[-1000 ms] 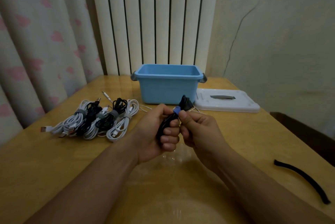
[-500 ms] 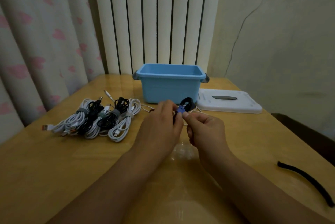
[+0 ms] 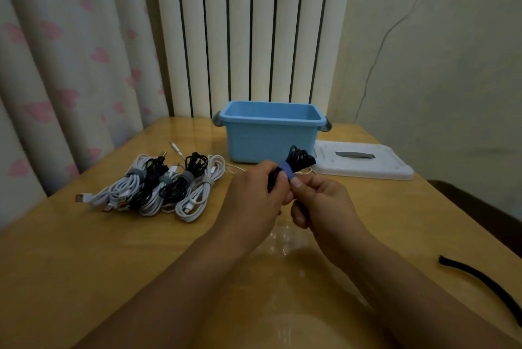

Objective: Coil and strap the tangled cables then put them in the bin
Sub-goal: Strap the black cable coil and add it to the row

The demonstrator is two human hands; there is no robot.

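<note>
Left hand (image 3: 254,196): curled round black cable (image 3: 299,158) coil, held above counter (image 3: 84,249) centre, in front of bin (image 3: 271,134). Right hand (image 3: 319,201): thumb and fingers pinching blue strap (image 3: 287,172) wrapped round coil. Strapped cables (image 3: 158,185): piled near left edge. Lid (image 3: 364,162): right of bin. Black strap (image 3: 485,283): near right edge.

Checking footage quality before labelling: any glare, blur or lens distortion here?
Head view: dim, warm light; glare patches on the glossy wooden table near the wrists; wide-angle bending of the white ribbed radiator; soft blur at the patterned curtain edge.
</note>
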